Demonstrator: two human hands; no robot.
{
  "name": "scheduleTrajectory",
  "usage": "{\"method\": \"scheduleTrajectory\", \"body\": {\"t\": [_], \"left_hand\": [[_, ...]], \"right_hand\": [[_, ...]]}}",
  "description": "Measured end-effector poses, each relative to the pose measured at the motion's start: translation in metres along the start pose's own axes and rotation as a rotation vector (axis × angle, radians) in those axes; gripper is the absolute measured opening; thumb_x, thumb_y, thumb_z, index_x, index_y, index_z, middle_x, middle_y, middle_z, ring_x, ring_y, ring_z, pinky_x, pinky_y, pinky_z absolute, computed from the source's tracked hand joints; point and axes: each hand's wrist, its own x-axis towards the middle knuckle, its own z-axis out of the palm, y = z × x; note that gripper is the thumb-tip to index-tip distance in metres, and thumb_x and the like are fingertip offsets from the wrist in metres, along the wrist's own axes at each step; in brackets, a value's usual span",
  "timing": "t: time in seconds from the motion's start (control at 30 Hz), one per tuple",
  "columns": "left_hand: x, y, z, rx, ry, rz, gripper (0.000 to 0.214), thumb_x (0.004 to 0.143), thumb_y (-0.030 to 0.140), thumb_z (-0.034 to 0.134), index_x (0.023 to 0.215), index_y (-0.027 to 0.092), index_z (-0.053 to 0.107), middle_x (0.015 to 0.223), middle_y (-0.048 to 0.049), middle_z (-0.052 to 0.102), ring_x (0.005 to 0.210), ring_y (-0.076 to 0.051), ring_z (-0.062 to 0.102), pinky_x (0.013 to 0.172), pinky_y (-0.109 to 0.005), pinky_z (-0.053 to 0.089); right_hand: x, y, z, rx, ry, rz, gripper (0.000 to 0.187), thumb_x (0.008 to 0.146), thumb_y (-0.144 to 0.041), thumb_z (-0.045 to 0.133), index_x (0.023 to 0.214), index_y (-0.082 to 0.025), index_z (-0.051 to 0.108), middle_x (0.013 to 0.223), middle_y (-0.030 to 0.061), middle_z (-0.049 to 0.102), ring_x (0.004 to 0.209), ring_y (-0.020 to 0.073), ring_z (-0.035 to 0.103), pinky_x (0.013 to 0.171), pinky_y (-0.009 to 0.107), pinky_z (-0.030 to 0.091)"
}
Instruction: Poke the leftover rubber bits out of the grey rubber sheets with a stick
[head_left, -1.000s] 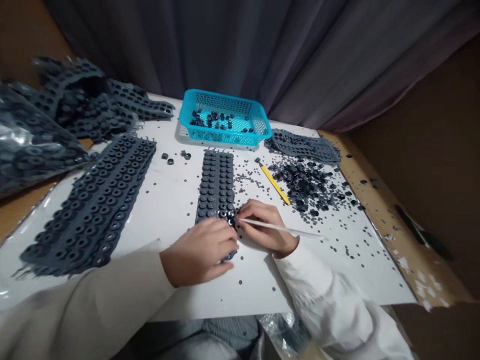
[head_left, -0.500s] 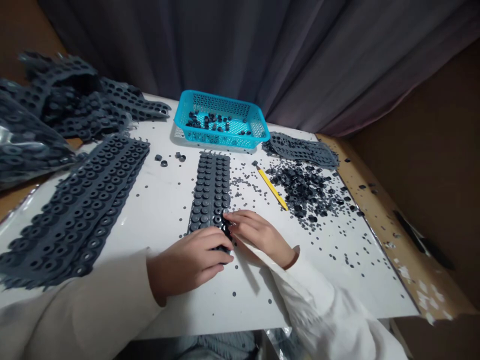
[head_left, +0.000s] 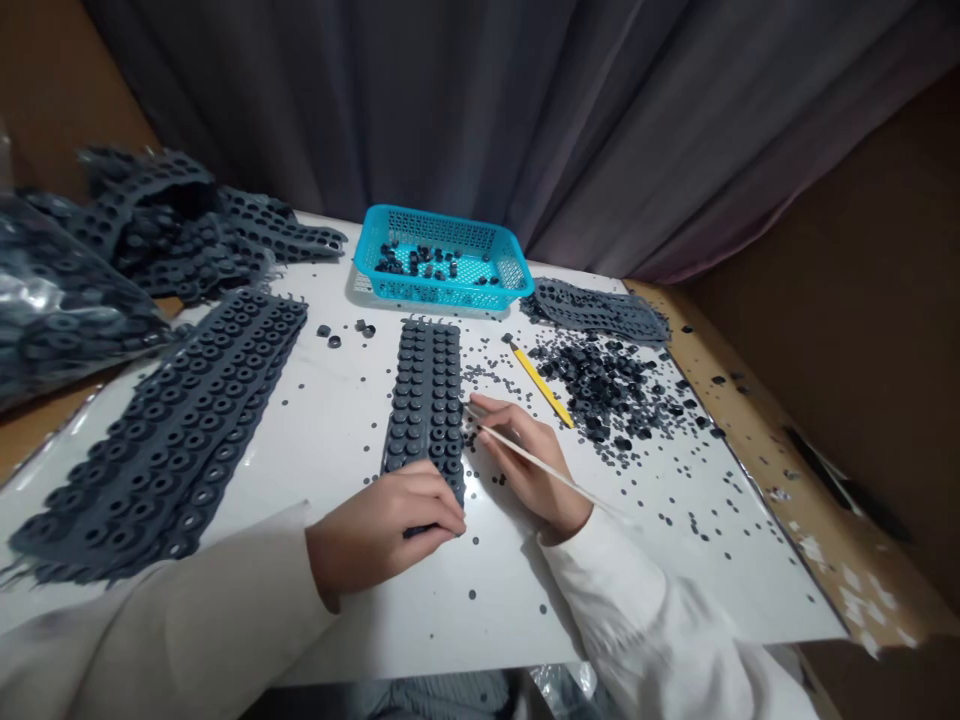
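Note:
A dark grey rubber strip [head_left: 426,385] with rows of round knobs lies lengthwise in front of me on the white tabletop. My left hand [head_left: 390,530] is closed over its near end, fingers curled round the edge, and hides that part. Just right of the strip, my right hand [head_left: 529,465] pinches a thin whitish stick [head_left: 544,467] that slants back over the hand towards the sleeve. Its tip is near small dark bits [head_left: 471,425] beside the strip's right edge; whether they touch it I cannot tell.
A turquoise basket [head_left: 442,297] holds small black pieces. To the right are a yellow pencil-like tool [head_left: 541,382], a heap of black pieces [head_left: 600,385] and scattered dots. More knobbed strips [head_left: 165,440] lie at left, beside a filled plastic bag [head_left: 67,310]. Another strip [head_left: 600,312] lies back right.
My right hand has moved right, off the strip, and the whitish stick now shows more clearly in it. My left hand stays on the near end. The view has shifted slightly.

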Motion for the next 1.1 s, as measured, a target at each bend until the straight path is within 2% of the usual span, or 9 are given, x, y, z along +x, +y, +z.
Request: {"method": "scheduleTrajectory", "body": {"t": [0.1,0.23,0.47,0.6,0.7,0.87,0.97,1.1], "left_hand": [[-0.001,0.001,0.001,-0.010,0.024,0.018,0.015,0.087,0.008,0.056,0.091,0.016,0.068,0.090,-0.0044,0.070,0.086,-0.016,0.058,0.079,-0.027,0.045],[-0.002,0.001,0.002,-0.002,0.024,0.013,0.013,0.088,0.010,0.056,0.091,0.016,0.067,0.089,-0.0038,0.070,0.085,-0.015,0.059,0.080,-0.027,0.044],[0.000,0.004,0.002,0.007,-0.031,-0.068,0.013,0.087,0.010,0.056,0.089,0.017,0.066,0.088,-0.0037,0.069,0.085,-0.016,0.057,0.078,-0.027,0.044],[0.002,0.005,0.001,-0.017,-0.038,-0.119,0.012,0.083,0.009,0.058,0.086,0.017,0.066,0.087,-0.0029,0.068,0.085,-0.016,0.057,0.078,-0.026,0.043],[0.003,0.006,0.000,-0.022,-0.045,-0.134,0.012,0.082,0.009,0.059,0.086,0.017,0.066,0.088,-0.0028,0.068,0.085,-0.016,0.057,0.077,-0.026,0.043],[0.002,0.006,0.000,-0.026,-0.053,-0.131,0.012,0.083,0.011,0.057,0.086,0.018,0.066,0.087,-0.0033,0.067,0.084,-0.016,0.057,0.076,-0.027,0.043],[0.002,0.005,0.000,-0.028,-0.048,-0.117,0.012,0.083,0.010,0.057,0.086,0.017,0.066,0.086,-0.0034,0.067,0.084,-0.016,0.057,0.077,-0.027,0.043],[0.002,0.005,0.000,-0.029,-0.050,-0.110,0.012,0.083,0.009,0.057,0.086,0.017,0.066,0.087,-0.0034,0.067,0.084,-0.016,0.056,0.078,-0.027,0.043]], "right_hand": [[-0.001,-0.003,0.001,0.141,-0.093,-0.002,0.004,0.091,-0.024,0.054,0.090,-0.021,0.057,0.118,0.0111,0.064,0.116,0.0215,0.058,0.095,0.039,0.048],[-0.002,-0.003,0.001,0.152,-0.160,-0.069,0.003,0.090,-0.023,0.056,0.088,-0.021,0.058,0.112,0.0109,0.067,0.108,0.0201,0.061,0.091,0.037,0.050],[0.000,0.001,0.000,-0.062,-0.232,-0.232,0.009,0.094,-0.020,0.047,0.093,-0.020,0.056,0.113,0.0121,0.066,0.107,0.0191,0.060,0.088,0.036,0.052],[0.001,0.004,0.004,-0.218,-0.207,-0.308,0.014,0.095,-0.017,0.042,0.096,-0.019,0.056,0.116,0.0140,0.064,0.106,0.0204,0.060,0.088,0.037,0.052],[0.001,0.008,0.007,-0.235,-0.130,-0.244,0.015,0.095,-0.019,0.042,0.099,-0.020,0.057,0.120,0.0137,0.063,0.109,0.0213,0.059,0.090,0.037,0.051],[0.002,0.010,0.007,-0.106,0.103,-0.008,0.010,0.093,-0.023,0.048,0.096,-0.022,0.057,0.119,0.0111,0.064,0.113,0.0217,0.060,0.092,0.037,0.049],[0.003,0.005,0.006,0.057,0.053,0.074,0.007,0.092,-0.027,0.052,0.095,-0.023,0.057,0.122,0.0105,0.063,0.118,0.0224,0.057,0.096,0.039,0.047],[0.004,-0.002,0.006,0.192,-0.080,0.079,0.008,0.091,-0.028,0.055,0.093,-0.023,0.059,0.121,0.0102,0.064,0.123,0.0223,0.052,0.100,0.042,0.045]]}}
